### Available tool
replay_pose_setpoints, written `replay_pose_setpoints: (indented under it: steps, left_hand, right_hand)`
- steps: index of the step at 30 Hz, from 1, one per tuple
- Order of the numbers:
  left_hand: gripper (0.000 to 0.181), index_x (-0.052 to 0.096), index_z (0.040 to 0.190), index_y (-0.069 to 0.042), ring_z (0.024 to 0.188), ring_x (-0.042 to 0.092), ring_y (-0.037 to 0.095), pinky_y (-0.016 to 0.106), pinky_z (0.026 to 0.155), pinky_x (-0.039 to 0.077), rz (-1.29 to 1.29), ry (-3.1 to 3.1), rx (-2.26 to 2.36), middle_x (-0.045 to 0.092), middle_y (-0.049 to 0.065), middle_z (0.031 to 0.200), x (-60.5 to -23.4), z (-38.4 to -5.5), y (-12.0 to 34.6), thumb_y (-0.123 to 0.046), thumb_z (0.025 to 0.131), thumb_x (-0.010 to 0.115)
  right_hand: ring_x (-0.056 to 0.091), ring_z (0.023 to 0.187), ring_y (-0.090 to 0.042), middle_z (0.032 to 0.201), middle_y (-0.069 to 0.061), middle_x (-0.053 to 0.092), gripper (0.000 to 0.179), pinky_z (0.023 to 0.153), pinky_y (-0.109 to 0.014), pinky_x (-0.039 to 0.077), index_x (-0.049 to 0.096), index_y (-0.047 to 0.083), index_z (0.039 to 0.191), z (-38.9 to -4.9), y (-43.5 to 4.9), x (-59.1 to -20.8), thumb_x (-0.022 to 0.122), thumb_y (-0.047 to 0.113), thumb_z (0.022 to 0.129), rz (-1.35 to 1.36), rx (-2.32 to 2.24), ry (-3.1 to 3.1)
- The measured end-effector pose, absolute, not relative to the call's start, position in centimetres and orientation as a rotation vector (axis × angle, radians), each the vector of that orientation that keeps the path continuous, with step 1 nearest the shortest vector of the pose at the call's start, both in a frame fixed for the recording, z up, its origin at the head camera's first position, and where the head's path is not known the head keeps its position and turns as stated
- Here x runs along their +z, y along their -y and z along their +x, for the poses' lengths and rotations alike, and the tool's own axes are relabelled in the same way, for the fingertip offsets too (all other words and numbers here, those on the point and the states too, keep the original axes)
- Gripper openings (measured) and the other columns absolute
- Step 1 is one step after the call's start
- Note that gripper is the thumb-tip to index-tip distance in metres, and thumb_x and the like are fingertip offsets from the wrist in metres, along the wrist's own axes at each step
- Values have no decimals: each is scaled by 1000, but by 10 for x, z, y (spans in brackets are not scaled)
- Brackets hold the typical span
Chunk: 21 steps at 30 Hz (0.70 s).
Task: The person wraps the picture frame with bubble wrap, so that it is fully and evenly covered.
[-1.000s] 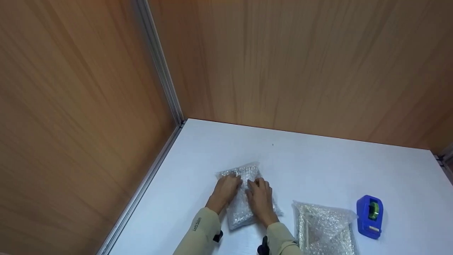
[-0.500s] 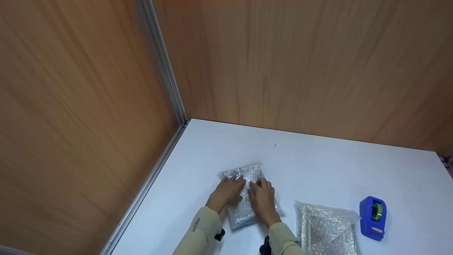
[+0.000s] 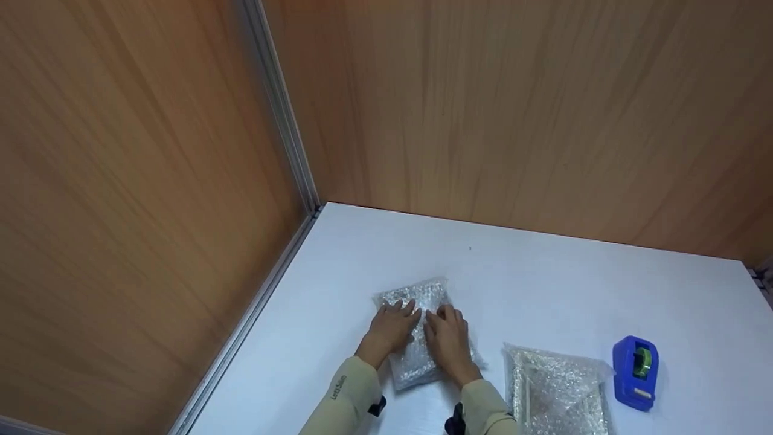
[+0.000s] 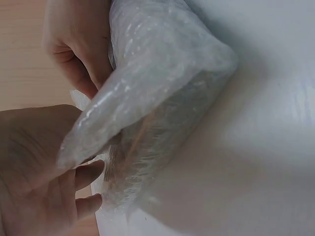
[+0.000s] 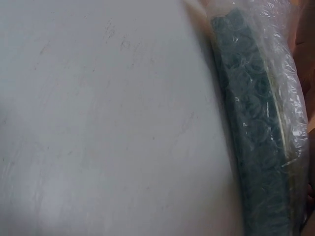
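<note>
A bubble-wrapped packet [image 3: 413, 365] lies flat on the white table, its wrap folded over the top. My left hand [image 3: 392, 328] rests on the packet's left side with fingers extended and spread. On the right side my right hand [image 3: 448, 343] bends its fingers down and pinches the bubble wrap; its fingertips are partly hidden. In the left wrist view, a raised flap of bubble wrap [image 4: 147, 64] stands between the two hands, and a brownish edge shows through the layer below. Seen from the right wrist, the packet's side [image 5: 251, 108] looks dark green through the bubbles.
Another bubble-wrapped packet [image 3: 558, 389], with a frame-like shape inside, lies right of my right hand. Beyond it stands a blue tape dispenser [image 3: 636, 373] with a green roll. Wood-grain panels [image 3: 513, 121] border the table at the back and left.
My left hand's fingers have straightened from a bent grasp and now lie spread on the wrap. The right hand keeps its place on the packet. The head view has shifted slightly.
</note>
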<state>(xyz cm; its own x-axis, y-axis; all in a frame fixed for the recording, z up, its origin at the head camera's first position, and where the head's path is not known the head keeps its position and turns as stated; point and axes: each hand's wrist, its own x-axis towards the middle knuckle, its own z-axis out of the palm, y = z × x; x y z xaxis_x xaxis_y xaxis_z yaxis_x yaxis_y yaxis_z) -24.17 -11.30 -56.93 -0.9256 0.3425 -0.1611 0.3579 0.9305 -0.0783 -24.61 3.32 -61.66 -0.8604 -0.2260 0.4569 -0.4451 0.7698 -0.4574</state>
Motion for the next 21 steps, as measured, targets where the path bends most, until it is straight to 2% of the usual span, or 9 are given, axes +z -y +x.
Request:
replay_pose_setpoints:
  steps: [12, 17, 21]
  left_hand:
    - [57, 45, 137, -22, 129, 39, 26, 46, 101, 37, 565, -2987, -188, 39, 1, 144, -569, -244, 108, -34, 85, 64]
    - [55, 48, 134, -21, 126, 43, 26, 46, 97, 41, 561, -3006, -226, 42, 1, 141, -569, -244, 106, -35, 84, 66]
    - [54, 48, 135, -22, 126, 42, 26, 46, 98, 39, 525, -2997, -209, 42, 2, 142, -567, -245, 106, -33, 84, 65]
  right_hand:
    - [50, 105, -32, 112, -16, 54, 24, 88, -47, 43, 65, 0, 109, -242, -47, -601, 61, 8, 87, 649, 863, 2727]
    - [47, 114, -36, 119, -20, 52, 25, 96, -48, 40, 65, -1, 109, -240, -53, -594, 62, 5, 85, 647, 1006, 2762]
    - [48, 116, -35, 120, -19, 51, 25, 95, -47, 41, 64, 2, 110, -238, -56, -586, 62, 5, 86, 637, 1136, 2753]
